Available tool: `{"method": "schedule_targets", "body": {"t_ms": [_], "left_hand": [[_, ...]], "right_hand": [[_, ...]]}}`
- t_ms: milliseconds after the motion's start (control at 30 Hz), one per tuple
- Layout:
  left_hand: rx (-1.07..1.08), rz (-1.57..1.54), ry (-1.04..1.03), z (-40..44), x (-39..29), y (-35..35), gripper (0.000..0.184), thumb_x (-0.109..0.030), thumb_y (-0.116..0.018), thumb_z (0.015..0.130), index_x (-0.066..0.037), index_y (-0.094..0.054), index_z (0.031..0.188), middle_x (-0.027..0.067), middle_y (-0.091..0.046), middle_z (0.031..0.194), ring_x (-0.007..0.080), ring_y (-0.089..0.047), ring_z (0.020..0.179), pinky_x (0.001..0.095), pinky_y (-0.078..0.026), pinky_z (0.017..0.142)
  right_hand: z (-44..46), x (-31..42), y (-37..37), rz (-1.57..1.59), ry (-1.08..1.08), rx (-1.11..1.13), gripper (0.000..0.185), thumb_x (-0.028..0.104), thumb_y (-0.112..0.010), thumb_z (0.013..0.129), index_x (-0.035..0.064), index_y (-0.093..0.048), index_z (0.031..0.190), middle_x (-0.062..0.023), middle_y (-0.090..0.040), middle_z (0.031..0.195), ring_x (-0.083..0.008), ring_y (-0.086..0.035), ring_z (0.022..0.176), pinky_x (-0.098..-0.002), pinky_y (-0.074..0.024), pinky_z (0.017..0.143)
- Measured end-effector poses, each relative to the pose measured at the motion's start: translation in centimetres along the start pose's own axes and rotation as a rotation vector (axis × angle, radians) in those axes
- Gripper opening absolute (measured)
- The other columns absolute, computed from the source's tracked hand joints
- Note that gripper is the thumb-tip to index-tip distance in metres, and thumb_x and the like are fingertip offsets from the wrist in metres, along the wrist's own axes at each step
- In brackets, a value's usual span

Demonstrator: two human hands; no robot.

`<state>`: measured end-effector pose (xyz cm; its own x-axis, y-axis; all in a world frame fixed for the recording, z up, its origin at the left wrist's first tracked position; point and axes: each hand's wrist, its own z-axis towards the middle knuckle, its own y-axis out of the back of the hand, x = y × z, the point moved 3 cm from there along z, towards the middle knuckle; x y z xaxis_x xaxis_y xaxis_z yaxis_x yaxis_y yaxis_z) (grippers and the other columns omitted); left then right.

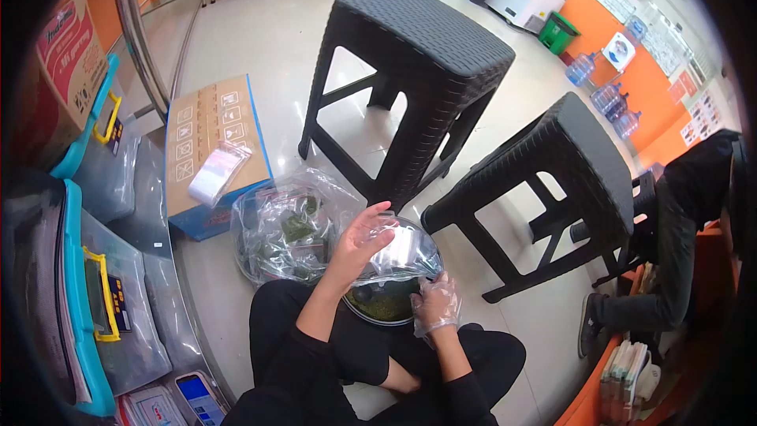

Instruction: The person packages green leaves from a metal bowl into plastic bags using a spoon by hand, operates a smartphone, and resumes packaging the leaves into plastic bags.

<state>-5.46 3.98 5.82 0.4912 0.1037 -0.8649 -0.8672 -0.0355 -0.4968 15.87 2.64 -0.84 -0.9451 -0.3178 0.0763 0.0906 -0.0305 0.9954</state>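
A round container (382,321) with dark green contents stands by the person's crossed legs. Over its upper part lies a clear plastic bag (408,256). My left hand (364,238), bare, is raised at the bag's left side with its fingers apart. In a clear plastic glove, my right hand (436,304) is closed at the container's right rim, against the bag's lower corner; what it pinches is too small to make out. Left of my left hand sits a large clear bag (288,229) holding small packets with green contents.
A cardboard box (213,122) bears a stack of clear packets (221,172). Two black stools (426,28) (587,142) stand ahead and right. Lidded plastic bins (118,300) and a phone (199,401) are at left. Another person's leg (670,252) is at right.
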Motion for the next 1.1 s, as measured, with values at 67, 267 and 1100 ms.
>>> {"method": "schedule_targets", "body": {"t_ms": [67, 267, 1100], "left_hand": [[0.006, -0.013, -0.005, 0.2, -0.2, 0.2, 0.053, -0.021, -0.068, 0.088, -0.006, -0.045, 0.134, 0.0084, -0.060, 0.116, 0.0157, -0.054, 0.112, 0.0298, -0.039, 0.098], [0.040, -0.090, -0.016, 0.4, -0.4, 1.1, 0.048, -0.027, -0.063, 0.091, -0.008, -0.044, 0.132, 0.0115, -0.055, 0.125, 0.0159, -0.053, 0.113, 0.0318, -0.038, 0.100], [0.024, -0.161, 0.074, 0.3, -0.2, 1.1, 0.047, -0.009, -0.070, 0.083, -0.007, -0.048, 0.125, 0.0084, -0.058, 0.118, 0.0155, -0.052, 0.115, 0.0304, -0.039, 0.100]], "right_hand": [[0.1, -0.1, -0.8, -0.135, -0.038, 0.048, 0.028, 0.030, -0.073, 0.071, 0.0129, -0.069, 0.093, -0.0181, -0.055, 0.102, -0.0350, -0.052, 0.101, -0.0446, -0.0479, 0.078], [-0.1, 0.6, 3.9, -0.029, 0.058, 0.288, 0.024, 0.034, -0.069, 0.075, 0.0125, -0.071, 0.086, -0.0163, -0.062, 0.100, -0.0337, -0.060, 0.094, -0.0448, -0.0492, 0.078], [-3.7, 3.3, 3.2, 0.533, 0.156, -0.012, 0.011, 0.014, -0.057, 0.087, 0.0077, -0.065, 0.087, -0.0122, -0.065, 0.079, -0.0309, -0.062, 0.068, -0.0408, -0.0474, 0.061]]}}
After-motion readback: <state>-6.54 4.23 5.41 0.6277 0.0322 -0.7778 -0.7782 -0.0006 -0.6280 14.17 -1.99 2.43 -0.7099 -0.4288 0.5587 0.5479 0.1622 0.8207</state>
